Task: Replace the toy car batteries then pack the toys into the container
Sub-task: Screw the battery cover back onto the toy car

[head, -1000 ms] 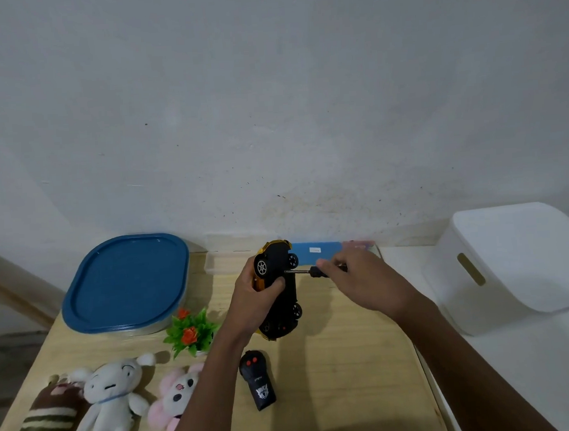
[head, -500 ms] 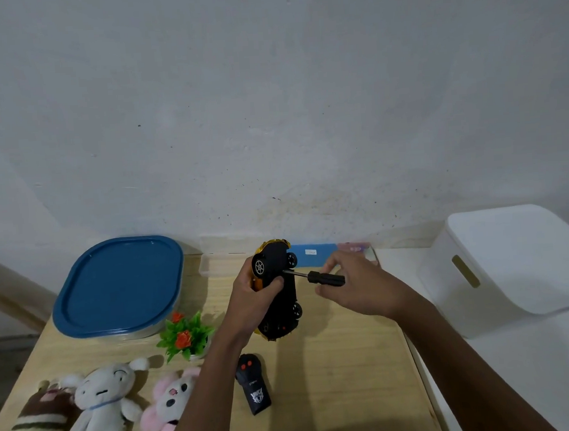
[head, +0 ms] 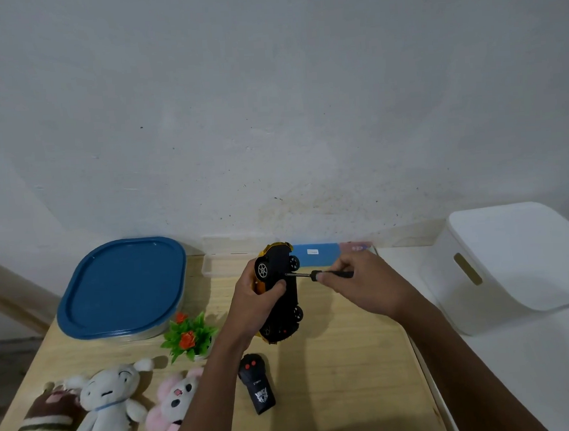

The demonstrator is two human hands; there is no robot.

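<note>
My left hand grips a yellow toy car, held on edge above the wooden table with its black underside facing right. My right hand pinches a small black-handled screwdriver, whose metal tip touches the car's underside near the upper wheels. A black remote control with red buttons lies on the table below the car. The container with a blue lid sits at the back left. Three plush toys lie at the front left: a striped brown one, a white one and a pink-and-white one.
A small artificial plant with orange flowers stands between the blue lid and the plush toys. A clear tray and a blue box sit against the wall. A white storage bin stands on a white surface to the right.
My right hand has slid back along the screwdriver, so more of the shaft and handle shows. The car stays in my left hand. The view has shifted slightly.
</note>
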